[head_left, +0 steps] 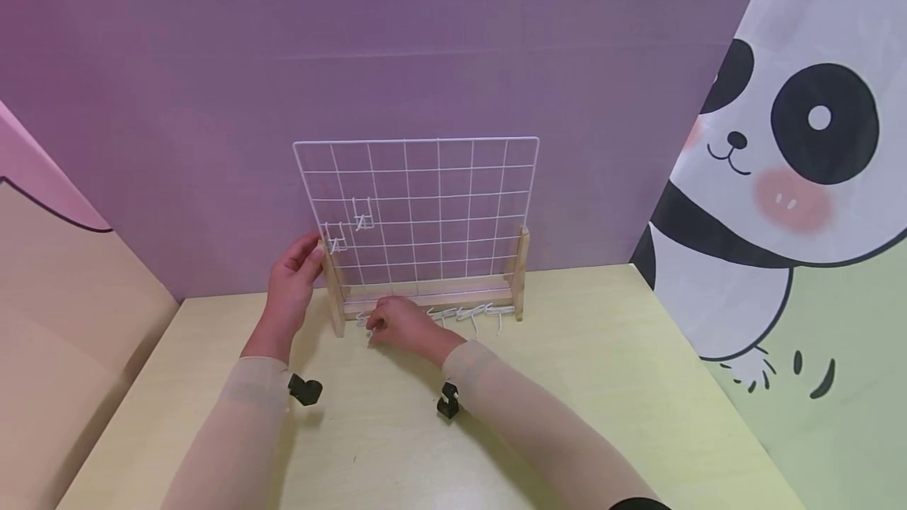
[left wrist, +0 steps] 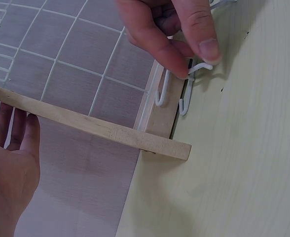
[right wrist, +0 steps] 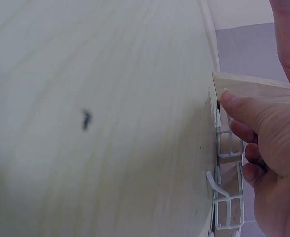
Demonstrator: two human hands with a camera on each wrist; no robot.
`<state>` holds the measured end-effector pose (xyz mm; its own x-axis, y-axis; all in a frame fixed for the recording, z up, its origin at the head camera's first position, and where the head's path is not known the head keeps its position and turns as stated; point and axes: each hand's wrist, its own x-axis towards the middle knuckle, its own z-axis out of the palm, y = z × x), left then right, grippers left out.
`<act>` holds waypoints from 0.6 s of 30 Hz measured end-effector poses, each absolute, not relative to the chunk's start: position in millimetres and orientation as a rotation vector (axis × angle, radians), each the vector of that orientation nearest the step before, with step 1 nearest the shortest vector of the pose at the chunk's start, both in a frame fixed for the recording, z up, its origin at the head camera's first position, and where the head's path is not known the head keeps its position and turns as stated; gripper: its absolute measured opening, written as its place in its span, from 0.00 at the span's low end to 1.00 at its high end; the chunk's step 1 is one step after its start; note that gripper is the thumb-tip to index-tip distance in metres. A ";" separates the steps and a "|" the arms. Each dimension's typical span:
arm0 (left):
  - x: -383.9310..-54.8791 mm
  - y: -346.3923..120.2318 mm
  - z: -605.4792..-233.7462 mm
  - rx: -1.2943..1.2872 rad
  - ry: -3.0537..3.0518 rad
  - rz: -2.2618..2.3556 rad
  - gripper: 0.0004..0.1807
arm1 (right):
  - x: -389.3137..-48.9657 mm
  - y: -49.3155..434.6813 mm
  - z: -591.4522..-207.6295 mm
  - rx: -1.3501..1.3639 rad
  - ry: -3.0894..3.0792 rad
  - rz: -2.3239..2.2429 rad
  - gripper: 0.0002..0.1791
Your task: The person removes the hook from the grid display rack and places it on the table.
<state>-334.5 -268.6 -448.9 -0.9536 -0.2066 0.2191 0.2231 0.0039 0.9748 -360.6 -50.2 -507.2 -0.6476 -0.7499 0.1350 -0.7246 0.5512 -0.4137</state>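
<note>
A white wire grid panel (head_left: 439, 211) stands upright in a wooden stand (head_left: 523, 274) at the back of the table. My left hand (head_left: 289, 282) holds the stand's left post (left wrist: 100, 129), its fingers behind the wood in the left wrist view. Low at the stand's front left, my right hand (head_left: 407, 325) pinches a white wire hook (left wrist: 200, 68) between thumb and fingers, hiding part of it. Two white hooks hang on the grid's left side, an upper hook (head_left: 364, 222) and a lower hook (head_left: 337, 245).
Several loose white hooks (head_left: 473, 312) lie along the stand's front base, right of my right hand. The pale wood table (head_left: 609, 384) reaches back to a purple wall (head_left: 425, 38). A panda-printed sheet (head_left: 815, 203) borders the table's right side.
</note>
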 end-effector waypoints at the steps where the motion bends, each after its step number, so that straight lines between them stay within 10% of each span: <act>1: -334.6 -268.7 -449.2 -0.014 -1.979 -2.030 0.27 | -360.5 -50.2 -507.5 -1.294 2.716 -0.684 0.12; 18: -333.9 -268.9 -447.8 -0.003 -2.028 -1.998 0.28 | -363.9 -44.8 -507.4 -1.271 2.769 -0.835 0.10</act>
